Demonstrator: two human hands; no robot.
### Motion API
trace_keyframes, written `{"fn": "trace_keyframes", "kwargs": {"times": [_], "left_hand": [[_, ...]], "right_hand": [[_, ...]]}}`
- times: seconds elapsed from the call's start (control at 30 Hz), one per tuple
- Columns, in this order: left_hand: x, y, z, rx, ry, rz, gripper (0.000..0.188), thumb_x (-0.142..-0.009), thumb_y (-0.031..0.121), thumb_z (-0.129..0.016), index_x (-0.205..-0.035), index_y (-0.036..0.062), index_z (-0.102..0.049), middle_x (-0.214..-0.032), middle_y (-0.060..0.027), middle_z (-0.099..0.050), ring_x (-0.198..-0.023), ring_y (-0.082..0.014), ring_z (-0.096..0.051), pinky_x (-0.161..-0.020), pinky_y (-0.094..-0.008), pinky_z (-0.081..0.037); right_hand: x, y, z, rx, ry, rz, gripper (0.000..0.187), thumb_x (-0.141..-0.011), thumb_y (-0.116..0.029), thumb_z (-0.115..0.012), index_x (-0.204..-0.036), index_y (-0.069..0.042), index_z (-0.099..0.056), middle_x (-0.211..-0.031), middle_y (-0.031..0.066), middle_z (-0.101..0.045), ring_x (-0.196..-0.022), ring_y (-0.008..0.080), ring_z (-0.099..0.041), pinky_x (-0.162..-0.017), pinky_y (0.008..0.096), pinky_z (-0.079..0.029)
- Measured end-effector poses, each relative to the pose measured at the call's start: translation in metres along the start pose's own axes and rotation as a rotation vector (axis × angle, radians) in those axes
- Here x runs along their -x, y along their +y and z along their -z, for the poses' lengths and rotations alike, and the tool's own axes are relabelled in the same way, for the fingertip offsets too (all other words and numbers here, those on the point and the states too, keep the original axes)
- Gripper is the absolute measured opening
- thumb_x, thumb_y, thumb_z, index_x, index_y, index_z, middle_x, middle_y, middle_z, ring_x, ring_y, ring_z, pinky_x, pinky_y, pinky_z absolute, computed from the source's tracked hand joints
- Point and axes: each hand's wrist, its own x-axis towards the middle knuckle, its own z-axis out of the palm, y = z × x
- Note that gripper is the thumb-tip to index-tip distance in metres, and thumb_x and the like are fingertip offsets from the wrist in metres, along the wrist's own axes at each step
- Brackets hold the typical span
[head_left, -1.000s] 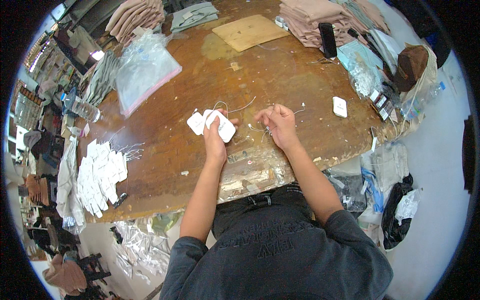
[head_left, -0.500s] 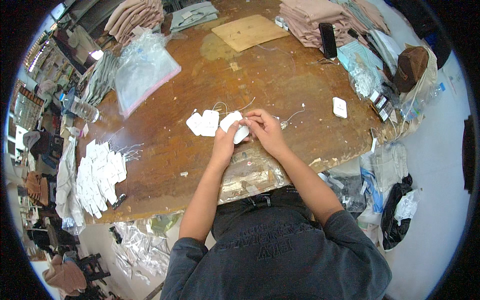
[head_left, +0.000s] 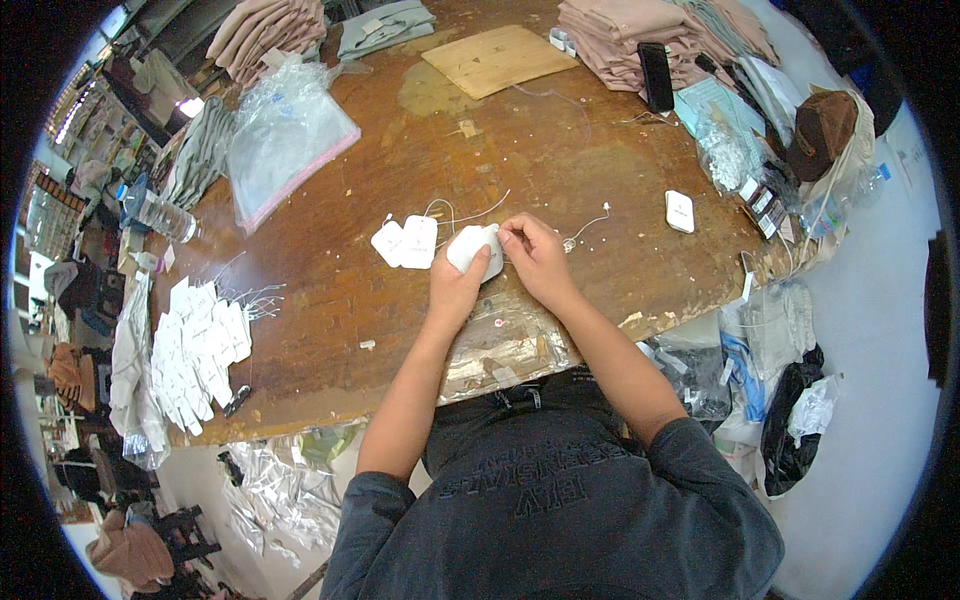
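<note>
White hang tags [head_left: 467, 245] with rounded corners are gripped in my left hand [head_left: 457, 290], its thumb lying across them. Close to their right edge, my right hand [head_left: 541, 265] has its fingertips pinched together; whatever is between them is too small to make out. Just left of my hands, two strung white tags [head_left: 419, 240] rest on the wooden table [head_left: 330, 300], with a thin string curling away from them. A loose string [head_left: 590, 228] lies to the right of my right hand. Farther right sits a small stack of white tags [head_left: 679, 211].
A large heap of strung white tags [head_left: 200, 345] covers the table's left side. Clear plastic bags [head_left: 285, 160] and a water bottle [head_left: 165, 215] lie beyond it. Folded pink garments [head_left: 630, 45], a black phone [head_left: 655, 77] and a brown cap [head_left: 822, 135] are at the far right.
My right hand has shifted slightly right, its fingers drawing together at the edge of the tags. The tags in my left hand have turned a little.
</note>
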Motion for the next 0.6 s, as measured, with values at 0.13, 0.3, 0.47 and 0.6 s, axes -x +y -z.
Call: {"fn": "trace_keyframes", "kwargs": {"times": [0.13, 0.3, 0.47, 0.6], "left_hand": [[0.0, 0.001, 0.0, -0.139, 0.033, -0.112, 0.025, -0.087, 0.013, -0.068, -0.105, -0.0034, -0.064, -0.093, -0.0093, -0.068, -0.084, -0.0147, -0.062, -0.076, -0.0297, -0.05], [0.001, 0.007, 0.001, -0.19, 0.063, -0.17, 0.025, -0.084, 0.012, -0.07, -0.103, -0.0029, -0.064, -0.09, -0.0102, -0.068, -0.082, -0.0155, -0.063, -0.075, -0.0307, -0.05], [0.002, 0.009, 0.0, -0.285, 0.092, -0.211, 0.022, -0.083, 0.011, -0.071, -0.1, -0.0014, -0.065, -0.089, -0.0096, -0.068, -0.081, -0.0151, -0.063, -0.074, -0.0302, -0.05], [0.002, 0.011, -0.001, -0.374, 0.08, -0.291, 0.018, -0.084, 0.01, -0.07, -0.098, 0.0001, -0.066, -0.087, -0.0064, -0.068, -0.08, -0.0127, -0.061, -0.074, -0.0279, -0.049]], "right_hand": [[0.0, 0.0, -0.001, 0.021, -0.001, 0.066, 0.011, -0.094, -0.009, -0.058, -0.092, 0.002, -0.059, -0.083, 0.0065, -0.06, -0.071, 0.0117, -0.055, -0.063, 0.0259, -0.045], [-0.001, -0.002, -0.001, 0.12, 0.001, 0.183, 0.011, -0.094, -0.009, -0.057, -0.091, 0.002, -0.059, -0.082, 0.0095, -0.059, -0.07, 0.0163, -0.056, -0.064, 0.0293, -0.045], [0.001, -0.006, -0.001, 0.078, -0.013, 0.09, 0.012, -0.093, -0.011, -0.056, -0.092, 0.001, -0.057, -0.084, 0.0162, -0.06, -0.076, 0.0323, -0.059, -0.068, 0.0376, -0.046], [0.0, -0.005, 0.0, 0.083, -0.016, 0.102, 0.011, -0.093, -0.01, -0.055, -0.093, 0.001, -0.057, -0.085, 0.0161, -0.06, -0.075, 0.032, -0.059, -0.067, 0.0376, -0.046]]}}
